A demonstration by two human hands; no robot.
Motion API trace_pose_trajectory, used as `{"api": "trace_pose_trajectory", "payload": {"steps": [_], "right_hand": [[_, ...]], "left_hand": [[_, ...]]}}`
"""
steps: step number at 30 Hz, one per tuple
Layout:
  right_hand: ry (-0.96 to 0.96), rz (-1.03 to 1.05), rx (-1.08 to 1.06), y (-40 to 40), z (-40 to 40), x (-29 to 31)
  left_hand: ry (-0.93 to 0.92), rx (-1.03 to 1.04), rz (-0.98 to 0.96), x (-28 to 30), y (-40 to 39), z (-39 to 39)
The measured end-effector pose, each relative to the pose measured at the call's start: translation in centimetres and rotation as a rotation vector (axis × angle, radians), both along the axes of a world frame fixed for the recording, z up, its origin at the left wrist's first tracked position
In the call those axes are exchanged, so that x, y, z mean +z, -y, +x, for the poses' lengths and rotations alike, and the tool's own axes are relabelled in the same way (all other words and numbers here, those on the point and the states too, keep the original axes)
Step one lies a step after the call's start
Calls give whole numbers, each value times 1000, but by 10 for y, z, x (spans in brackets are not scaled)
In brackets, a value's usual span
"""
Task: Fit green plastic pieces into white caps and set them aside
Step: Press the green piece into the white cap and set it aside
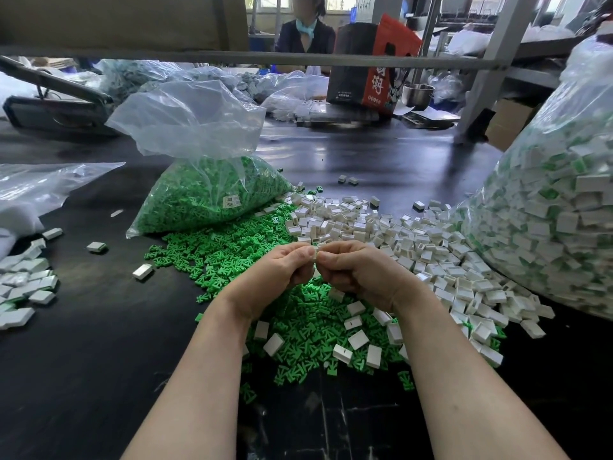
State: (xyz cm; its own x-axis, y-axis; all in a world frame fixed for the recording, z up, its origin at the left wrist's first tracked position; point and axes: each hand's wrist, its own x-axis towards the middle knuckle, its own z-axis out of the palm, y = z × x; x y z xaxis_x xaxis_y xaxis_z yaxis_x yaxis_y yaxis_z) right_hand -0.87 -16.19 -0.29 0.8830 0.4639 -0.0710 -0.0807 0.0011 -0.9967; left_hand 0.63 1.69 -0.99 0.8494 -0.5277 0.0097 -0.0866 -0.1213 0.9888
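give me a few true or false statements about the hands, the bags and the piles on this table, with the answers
1. Both hands, left hand and right hand, meet at a small white cap pinched between their fingertips. True.
2. The bag of green pieces lies right of the hands. False: it sits behind them to the left.
3. Loose white caps are heaped right of the loose green pieces. True.
4. The big bag on the right holds only green pieces. False: it holds white caps with green showing in them.
5. The table is white. False: it is black.
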Motion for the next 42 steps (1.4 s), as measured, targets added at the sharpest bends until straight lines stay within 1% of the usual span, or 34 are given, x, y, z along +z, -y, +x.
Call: {"api": "trace_pose_trajectory", "payload": {"steps": [5,9,14,18,22,25,35,42], "right_hand": [[-11,51,-107,-9,-1,-2],[-32,84,-162,-14,-2,-1],[8,37,-181,-14,-3,1],[16,13,-248,-16,-1,0],[64,-65,-313,-19,0,-1],[84,-64,-348,-21,1,-2],[103,-111,-254,-17,0,-1],[133,-187,-195,-14,1,-1]], "left_hand": [[-61,38,-120,0,0,0],[-84,58,-168,3,1,-2],[-62,85,-120,-2,4,1],[-43,129,-96,-4,7,3],[-36,183,-116,-5,11,3],[-22,196,-132,-5,12,3],[-40,143,-96,-5,9,1],[-29,103,-63,-1,7,-1]]}}
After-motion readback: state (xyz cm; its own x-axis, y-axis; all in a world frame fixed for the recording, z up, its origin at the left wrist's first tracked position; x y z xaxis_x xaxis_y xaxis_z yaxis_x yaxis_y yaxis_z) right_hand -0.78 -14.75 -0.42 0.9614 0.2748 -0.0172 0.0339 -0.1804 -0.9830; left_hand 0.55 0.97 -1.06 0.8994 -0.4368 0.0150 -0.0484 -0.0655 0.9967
